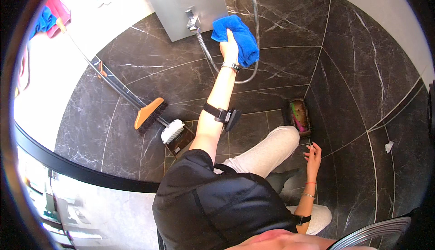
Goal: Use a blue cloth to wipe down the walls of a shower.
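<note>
Many dark, veined tiles (290, 23) line the shower wall (283, 64) behind the blue cloth (245, 41)

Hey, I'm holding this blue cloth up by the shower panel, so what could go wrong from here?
The blue cloth in your left hand might catch on the metal hose that loops around close by. The bracelet on that wrist could also snag on the hose or scrape the wall. The broom over to your left might get knocked if that arm swings wide.
</note>
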Demonstrator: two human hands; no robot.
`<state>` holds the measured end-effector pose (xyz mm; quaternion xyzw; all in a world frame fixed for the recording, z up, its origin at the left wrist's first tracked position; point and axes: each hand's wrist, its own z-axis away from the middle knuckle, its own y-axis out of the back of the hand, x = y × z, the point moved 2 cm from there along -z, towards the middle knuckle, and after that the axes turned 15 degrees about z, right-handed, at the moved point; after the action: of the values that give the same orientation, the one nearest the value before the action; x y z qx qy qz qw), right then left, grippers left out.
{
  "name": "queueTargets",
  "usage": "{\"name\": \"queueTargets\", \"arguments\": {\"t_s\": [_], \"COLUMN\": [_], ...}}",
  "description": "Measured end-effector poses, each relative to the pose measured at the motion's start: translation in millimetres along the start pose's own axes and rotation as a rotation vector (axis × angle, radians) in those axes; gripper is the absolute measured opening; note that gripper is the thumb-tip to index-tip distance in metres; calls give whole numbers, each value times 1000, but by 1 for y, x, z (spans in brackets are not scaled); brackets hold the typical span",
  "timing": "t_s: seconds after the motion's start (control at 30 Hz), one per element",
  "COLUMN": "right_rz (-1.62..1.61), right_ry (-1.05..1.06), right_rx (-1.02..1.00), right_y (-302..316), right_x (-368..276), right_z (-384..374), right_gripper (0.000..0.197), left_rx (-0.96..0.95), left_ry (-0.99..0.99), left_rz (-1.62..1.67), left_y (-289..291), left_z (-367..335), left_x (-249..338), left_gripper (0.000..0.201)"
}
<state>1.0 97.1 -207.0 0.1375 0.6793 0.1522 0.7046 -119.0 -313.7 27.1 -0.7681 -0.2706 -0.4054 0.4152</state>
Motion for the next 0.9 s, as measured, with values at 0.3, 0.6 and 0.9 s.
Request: {"name": "queueTargets", "arguments": {"t_s": [0.3,0.6,0.9], "right_rz": [-4,-14,0], "right_ry": [6,-9,4], "right_rx": [6,-7,-32], "right_y": [9,11,-1], "right_x": [4,6,1], "right_z": [0,-2,-4], "right_gripper": [35,34,34], "left_rx": [-78,-158,-28], "left_ry": [-328,-257,-203], "left_rz": [156,444,302], "left_y": [-51,-82,-29], "left_z": [-46,-70,-46], "left_x": [81,142,49], "left_gripper": [42,49,42]}}
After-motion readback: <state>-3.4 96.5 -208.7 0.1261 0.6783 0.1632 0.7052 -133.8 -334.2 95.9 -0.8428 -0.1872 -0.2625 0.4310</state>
